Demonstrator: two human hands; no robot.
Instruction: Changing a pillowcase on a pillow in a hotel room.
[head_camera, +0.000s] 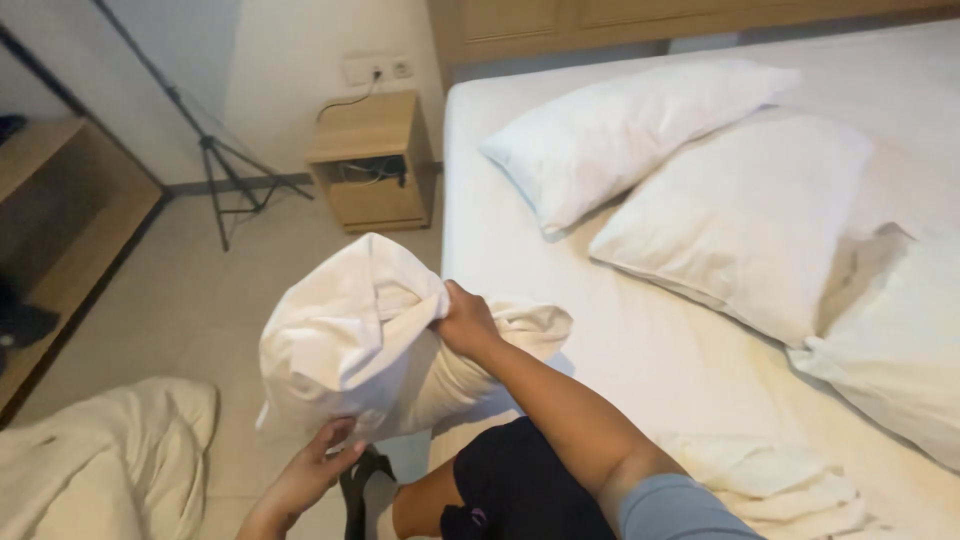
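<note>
Bedroom, beside the bed (640, 350). Pillow (350, 340) (soft, light, likely floppy) held up over the floor: right hand (463, 322) clenched on its case, left hand (318, 458) cupped open beneath. Best gripped by bunched fabric.

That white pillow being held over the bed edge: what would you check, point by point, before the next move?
1. Right hand grips the bunched top of the white fabric pillow: ok.
2. Left hand supports the pillow from below, fingers spread on the cloth: ok.
3. Case pulled fully over the pillow: cannot tell, the fabric is bunched.
4. Room on the white-sheeted bed beside the hands: ok, bare sheet shows.
5. Crumpled white duvet lies on the floor by the person's feet: not ok, a possible trip hazard.
6. Two plump white pillows rest near the wooden headboard: ok.
</note>
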